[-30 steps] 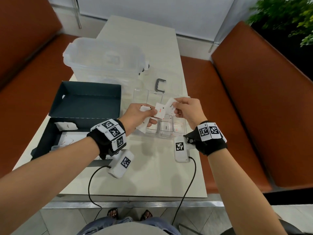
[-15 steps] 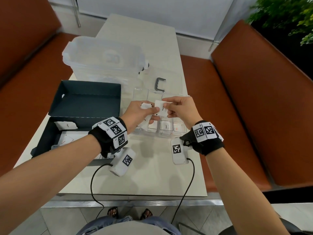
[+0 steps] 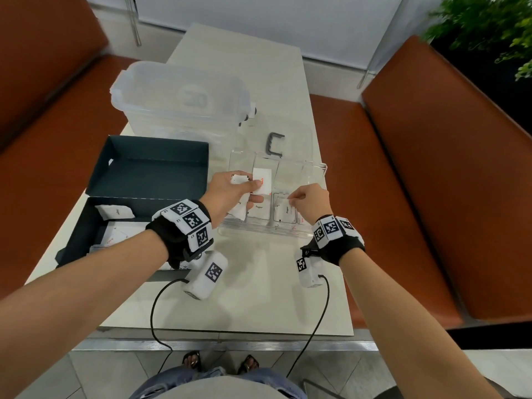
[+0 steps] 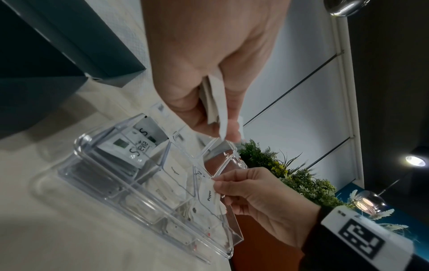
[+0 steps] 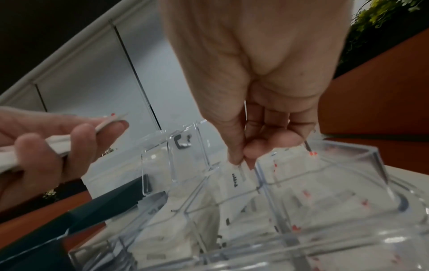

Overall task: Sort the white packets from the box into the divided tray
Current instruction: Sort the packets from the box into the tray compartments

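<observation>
My left hand (image 3: 253, 190) hovers over the left part of the clear divided tray (image 3: 318, 168) and grips a small stack of white packets (image 3: 262, 181); the top one has red print. My right hand (image 3: 290, 198) pinches a white pepper packet (image 3: 286, 211) by its top edge, its lower part down in a front compartment. The left wrist view shows the pepper packet (image 4: 210, 194) at the tray (image 4: 92, 176) wall, with Stevia packets (image 4: 137, 148) in the end compartment. In the right wrist view the fingertips (image 5: 234, 159) hold the packet (image 5: 236, 181). More packets (image 3: 115, 211) lie in the dark box (image 3: 86, 226).
The box's open lid (image 3: 149, 165) stands left of the tray. Behind it is a clear lidded tub (image 3: 178, 102), and a grey handle (image 3: 275, 144) lies beyond the tray. Brown benches (image 3: 431, 168) flank the narrow table (image 3: 259, 306).
My right hand drew one packet off the stack in my left hand and carried it down and right into the tray. My left hand stayed over the tray's left side.
</observation>
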A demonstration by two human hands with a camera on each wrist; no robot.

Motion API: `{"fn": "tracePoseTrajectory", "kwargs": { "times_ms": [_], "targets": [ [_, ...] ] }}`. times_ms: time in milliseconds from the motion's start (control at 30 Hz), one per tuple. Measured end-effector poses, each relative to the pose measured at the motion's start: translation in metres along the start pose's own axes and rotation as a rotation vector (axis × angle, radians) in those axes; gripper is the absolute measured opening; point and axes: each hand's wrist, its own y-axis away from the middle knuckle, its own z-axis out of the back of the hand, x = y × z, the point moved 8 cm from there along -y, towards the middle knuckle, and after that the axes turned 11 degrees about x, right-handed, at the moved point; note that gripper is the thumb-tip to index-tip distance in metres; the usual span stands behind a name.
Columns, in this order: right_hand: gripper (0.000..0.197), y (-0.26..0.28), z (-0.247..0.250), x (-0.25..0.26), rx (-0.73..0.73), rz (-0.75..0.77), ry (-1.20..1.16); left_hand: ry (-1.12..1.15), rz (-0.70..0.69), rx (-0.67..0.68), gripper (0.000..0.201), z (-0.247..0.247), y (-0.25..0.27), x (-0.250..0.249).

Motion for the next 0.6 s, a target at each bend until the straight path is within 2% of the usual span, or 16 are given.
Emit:
{"fn": "tracePoseTrajectory", "kwargs": {
  "times_ms": [400,500,567,600],
  "targets": [
    [0.013,-0.006,-0.019,-0.001,0.024,-0.017,0.266,0.002,0.030,0.008,0.032,-0.002,0.002,0.004],
    [0.005,0.002,0.002,0.012,-0.081,0.055,0.144,-0.023,0.044,0.038,0.021,-0.005,0.000,0.004],
    [0.014,0.012,0.024,0.027,-0.142,0.146,-0.014,-0.093,0.019,0.066,0.012,-0.009,-0.003,0.001],
    [0.017,0.017,0.033,0.035,-0.119,0.189,-0.096,-0.134,0.004,0.081,0.010,-0.013,-0.005,0.000]
  ]
}}
